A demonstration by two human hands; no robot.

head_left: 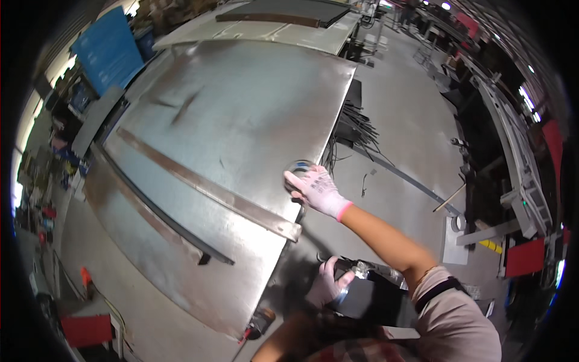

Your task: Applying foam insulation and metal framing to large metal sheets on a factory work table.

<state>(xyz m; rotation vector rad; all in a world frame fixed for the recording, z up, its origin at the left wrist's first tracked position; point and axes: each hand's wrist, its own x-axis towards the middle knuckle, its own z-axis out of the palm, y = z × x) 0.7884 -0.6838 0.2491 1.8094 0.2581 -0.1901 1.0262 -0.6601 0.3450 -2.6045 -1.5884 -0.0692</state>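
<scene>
A large grey metal sheet [253, 114] with brownish stains lies flat in front of me. At its right edge, my right hand [319, 190], in a pale pink glove, is closed round a dark ring-shaped thing [295, 166] with a bit of blue in it; it looks like a tape roll, but its kind is unclear. Nearer my body is my left hand [325, 285], gloved too, its fingers curled at a dark item with shiny, clear parts [360, 269]. What it grips there is partly hidden.
A flat brown metal bar [211, 188] lies across the sheet, with a narrower dark bar [163, 208] nearer its left side. Thin dark strips [362, 130] stick out beyond the right edge. A blue panel [108, 51] stands far left. Machinery [512, 151] lines the right.
</scene>
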